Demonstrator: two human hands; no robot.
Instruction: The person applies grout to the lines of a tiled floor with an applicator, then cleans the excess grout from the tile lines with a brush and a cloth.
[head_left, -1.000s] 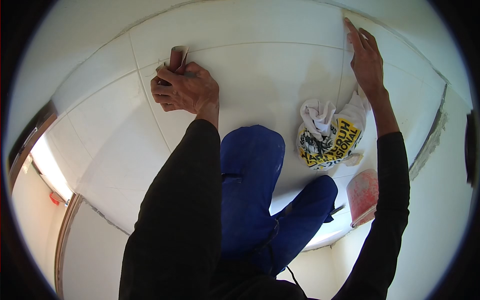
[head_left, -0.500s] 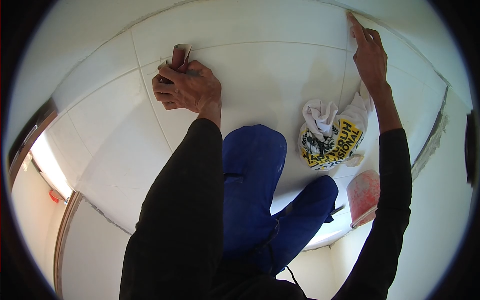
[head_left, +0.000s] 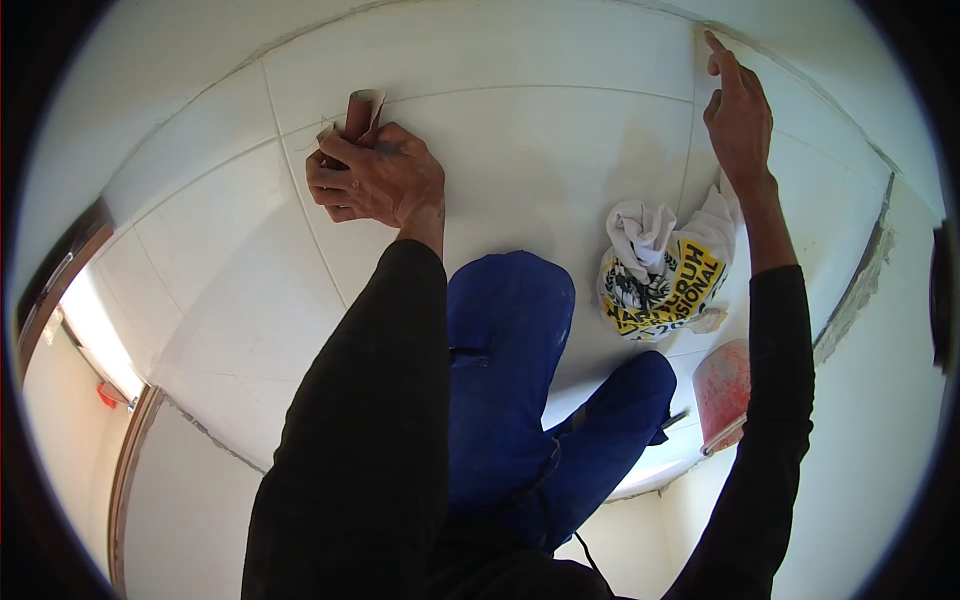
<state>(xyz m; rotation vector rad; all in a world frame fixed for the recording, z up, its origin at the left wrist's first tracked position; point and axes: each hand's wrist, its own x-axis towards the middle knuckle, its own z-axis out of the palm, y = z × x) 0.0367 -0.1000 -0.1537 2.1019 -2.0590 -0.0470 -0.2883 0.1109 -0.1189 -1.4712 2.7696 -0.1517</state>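
My left hand (head_left: 375,178) is closed around a rolled piece of reddish-brown sandpaper (head_left: 361,116), whose curled end with a pale backing sticks out above the fingers. That hand rests on the white floor tiles (head_left: 520,140), close to a joint between them. At the upper right, my right hand (head_left: 741,125) reaches to the floor's edge with its index finger stretched out near the tile joint by the wall. Its other fingers are partly curled, and I see nothing held in it. Between my right arm and my knee lies a crumpled white cloth (head_left: 660,270) with yellow and black print.
A red, white-smeared bucket (head_left: 722,390) stands beside my right forearm. Rough cement edging (head_left: 862,275) runs along the wall at right. On the left are brown door frames (head_left: 135,480) and a bright opening. My blue-trousered knees (head_left: 510,330) are bent in the middle.
My right hand has drawn back slightly toward me, its index fingertip shifting a little to the right and down. My left hand keeps its hold on the sandpaper, almost unmoved.
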